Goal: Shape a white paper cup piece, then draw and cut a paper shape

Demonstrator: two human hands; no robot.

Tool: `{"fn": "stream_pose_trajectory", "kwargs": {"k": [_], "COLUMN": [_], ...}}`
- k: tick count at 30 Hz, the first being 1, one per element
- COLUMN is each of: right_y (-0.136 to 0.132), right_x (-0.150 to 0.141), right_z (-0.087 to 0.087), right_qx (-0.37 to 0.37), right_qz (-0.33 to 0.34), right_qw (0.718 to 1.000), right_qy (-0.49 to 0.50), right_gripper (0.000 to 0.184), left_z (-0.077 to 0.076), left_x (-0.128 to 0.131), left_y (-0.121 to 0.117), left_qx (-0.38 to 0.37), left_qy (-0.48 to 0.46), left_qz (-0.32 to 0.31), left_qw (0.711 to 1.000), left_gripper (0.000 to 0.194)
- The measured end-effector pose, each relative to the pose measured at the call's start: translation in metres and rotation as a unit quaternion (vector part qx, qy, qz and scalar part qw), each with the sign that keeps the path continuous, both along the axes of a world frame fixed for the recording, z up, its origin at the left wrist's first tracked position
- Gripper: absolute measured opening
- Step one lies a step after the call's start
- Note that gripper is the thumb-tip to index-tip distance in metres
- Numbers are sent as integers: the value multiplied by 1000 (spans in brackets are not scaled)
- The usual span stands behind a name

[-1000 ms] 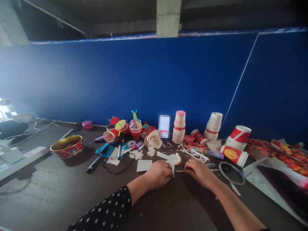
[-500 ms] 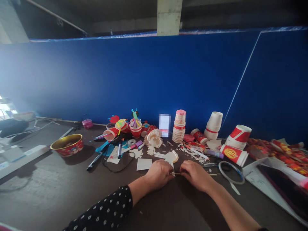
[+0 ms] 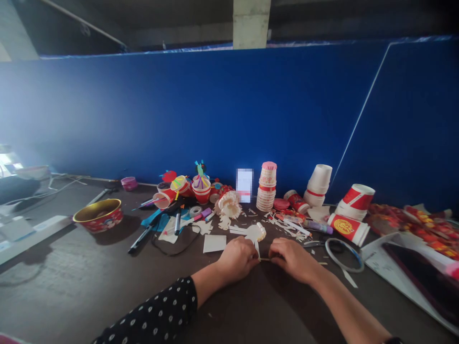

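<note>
My left hand (image 3: pixel 238 257) is closed in a pinch around the left end of a thin wooden stick (image 3: pixel 264 259) and a narrow white paper strip (image 3: pixel 256 248) that meets it there. My right hand (image 3: pixel 289 258) grips the same stick further right, its fingers curled over it. The stick's other end pokes out beyond the right wrist, low over the table. Just ahead of both hands lies a white paper cut-out (image 3: pixel 254 232) with a curled, fringed edge. A square of white paper (image 3: pixel 214 243) rests beside my left hand.
Behind the hands are paper scraps, markers (image 3: pixel 177 223) and a tall cup stack (image 3: pixel 267 187). A red and gold bowl (image 3: pixel 98 220) stands left. To the right are a tape ring (image 3: pixel 344 255), tipped cups (image 3: pixel 348 230) and a dark tablet-like device (image 3: pixel 423 277).
Both hands stay almost in place on the stick. Less of the stick's far end shows past my right wrist, and my right hand sits very slightly further right.
</note>
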State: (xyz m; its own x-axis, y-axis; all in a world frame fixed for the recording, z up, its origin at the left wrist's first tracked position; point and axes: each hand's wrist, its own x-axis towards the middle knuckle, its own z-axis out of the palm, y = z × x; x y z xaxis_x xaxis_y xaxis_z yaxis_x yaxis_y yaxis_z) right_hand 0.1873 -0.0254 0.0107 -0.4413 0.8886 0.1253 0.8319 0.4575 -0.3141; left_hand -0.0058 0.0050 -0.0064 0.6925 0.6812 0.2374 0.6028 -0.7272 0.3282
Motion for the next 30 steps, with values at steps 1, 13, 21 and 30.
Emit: {"fn": "stream_pose_trajectory", "kwargs": {"k": [1, 13, 21, 30], "right_y": [0, -11, -8, -8], "right_x": [0, -23, -34, -37], "right_z": [1, 4, -7, -4], "right_qx": [-1, -6, 16, 3], "right_qz": [-1, -37, -82, -125], "right_qw": [1000, 999, 996, 992], "right_qy": [1, -18, -4, -1], "right_gripper": [11, 13, 16, 13], "left_z": [-1, -2, -1, -2], "left_x": [0, 7, 8, 9], "left_y": [0, -3, -3, -3], "left_qx": [-5, -48, -63, -62], "left_qy": [-6, -28, -26, -3], "left_qz": [4, 60, 66, 81], "left_qw": [1000, 997, 995, 995], "left_gripper": [12, 16, 20, 22]}}
